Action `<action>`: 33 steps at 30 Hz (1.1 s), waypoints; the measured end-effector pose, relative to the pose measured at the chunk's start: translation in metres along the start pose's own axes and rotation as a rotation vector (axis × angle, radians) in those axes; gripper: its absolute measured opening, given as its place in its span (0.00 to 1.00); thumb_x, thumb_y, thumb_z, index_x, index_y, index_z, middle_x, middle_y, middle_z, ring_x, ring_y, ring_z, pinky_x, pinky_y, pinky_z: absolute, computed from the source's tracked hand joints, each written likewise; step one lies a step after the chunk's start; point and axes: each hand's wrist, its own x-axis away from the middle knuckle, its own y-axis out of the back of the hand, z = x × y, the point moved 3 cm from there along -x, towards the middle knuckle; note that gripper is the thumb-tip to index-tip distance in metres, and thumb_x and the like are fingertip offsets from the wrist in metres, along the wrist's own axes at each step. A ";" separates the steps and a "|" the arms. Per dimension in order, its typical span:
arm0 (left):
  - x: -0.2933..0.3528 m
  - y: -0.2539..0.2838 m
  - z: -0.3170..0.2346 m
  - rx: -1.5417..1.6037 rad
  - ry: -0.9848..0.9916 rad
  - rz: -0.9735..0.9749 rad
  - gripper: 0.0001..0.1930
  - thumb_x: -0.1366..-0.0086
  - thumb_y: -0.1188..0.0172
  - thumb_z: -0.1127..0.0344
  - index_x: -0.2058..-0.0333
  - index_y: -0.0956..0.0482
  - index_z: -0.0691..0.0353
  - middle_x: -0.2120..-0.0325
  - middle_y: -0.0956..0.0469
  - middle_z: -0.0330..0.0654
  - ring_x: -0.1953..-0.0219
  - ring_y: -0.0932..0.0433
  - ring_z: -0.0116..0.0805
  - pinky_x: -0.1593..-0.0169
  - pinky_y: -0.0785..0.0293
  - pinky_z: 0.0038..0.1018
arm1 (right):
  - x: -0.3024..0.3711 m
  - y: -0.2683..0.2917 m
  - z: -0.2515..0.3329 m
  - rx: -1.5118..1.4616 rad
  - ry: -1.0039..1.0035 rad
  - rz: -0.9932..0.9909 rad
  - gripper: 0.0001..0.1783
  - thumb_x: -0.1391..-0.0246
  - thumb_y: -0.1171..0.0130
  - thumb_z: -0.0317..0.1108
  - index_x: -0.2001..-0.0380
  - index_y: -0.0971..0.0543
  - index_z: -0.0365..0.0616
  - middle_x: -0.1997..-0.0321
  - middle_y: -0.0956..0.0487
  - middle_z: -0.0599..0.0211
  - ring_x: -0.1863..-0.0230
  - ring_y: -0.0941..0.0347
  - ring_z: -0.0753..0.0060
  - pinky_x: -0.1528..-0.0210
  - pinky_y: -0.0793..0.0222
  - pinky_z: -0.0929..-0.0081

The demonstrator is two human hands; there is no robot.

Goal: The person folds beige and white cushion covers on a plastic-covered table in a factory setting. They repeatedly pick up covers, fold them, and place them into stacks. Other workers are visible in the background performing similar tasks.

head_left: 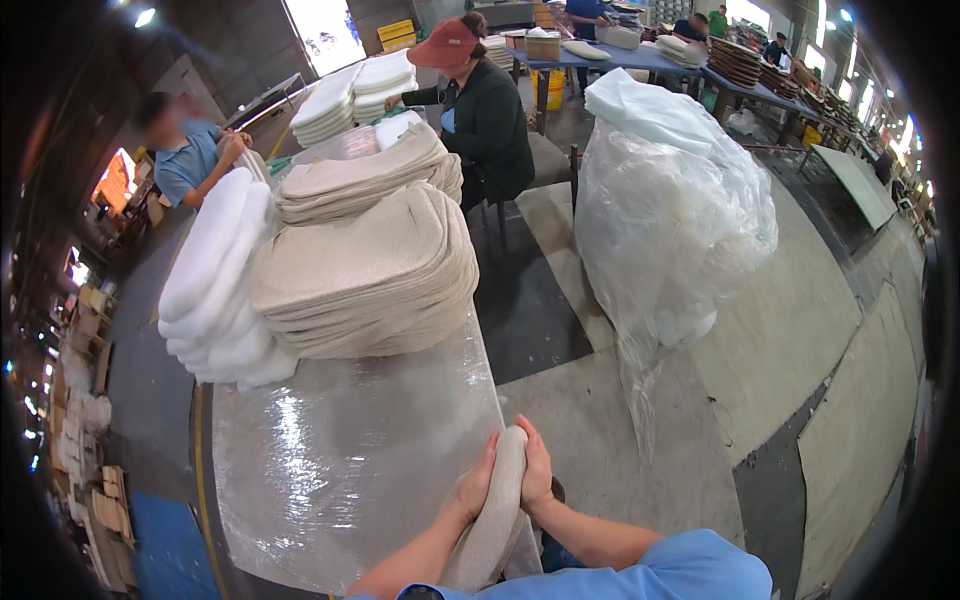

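Forearms (595, 532) reach forward; left hand (477, 490) and right hand (535, 465), fingers nearly straight, clasp a pad (497, 520) between their palms at the edge of the table (330, 470).

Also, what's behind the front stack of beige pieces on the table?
Behind the front beige stack, a second beige stack shows, with white stacks farther back. The front one hides the second's lower part and the table beneath.
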 end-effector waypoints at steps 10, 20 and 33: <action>-0.026 0.011 0.064 0.051 -0.102 -0.105 0.38 0.15 0.66 0.42 0.20 0.49 0.64 0.24 0.37 0.53 0.23 0.38 0.45 0.20 0.48 0.36 | -0.024 0.041 -0.112 0.105 -0.069 -0.037 0.33 0.26 0.52 0.47 0.27 0.29 0.40 0.28 0.25 0.56 0.30 0.28 0.61 0.25 0.36 0.65; -0.021 -0.002 0.051 -0.078 -0.081 -0.031 0.34 0.15 0.60 0.47 0.23 0.40 0.67 0.25 0.35 0.55 0.22 0.38 0.46 0.21 0.46 0.35 | -0.011 0.058 -0.077 0.217 0.027 0.022 0.36 0.35 0.34 0.34 0.26 0.33 0.46 0.36 0.21 0.63 0.36 0.25 0.69 0.30 0.31 0.69; 0.004 -0.006 0.048 -0.972 0.048 -0.483 0.24 0.34 0.31 0.46 0.51 0.13 0.61 0.56 0.18 0.53 0.49 0.19 0.55 0.43 0.24 0.47 | -0.034 0.118 -0.009 0.050 -1.027 0.206 0.37 0.26 0.50 0.63 0.33 0.23 0.41 0.35 0.19 0.52 0.35 0.22 0.55 0.32 0.28 0.54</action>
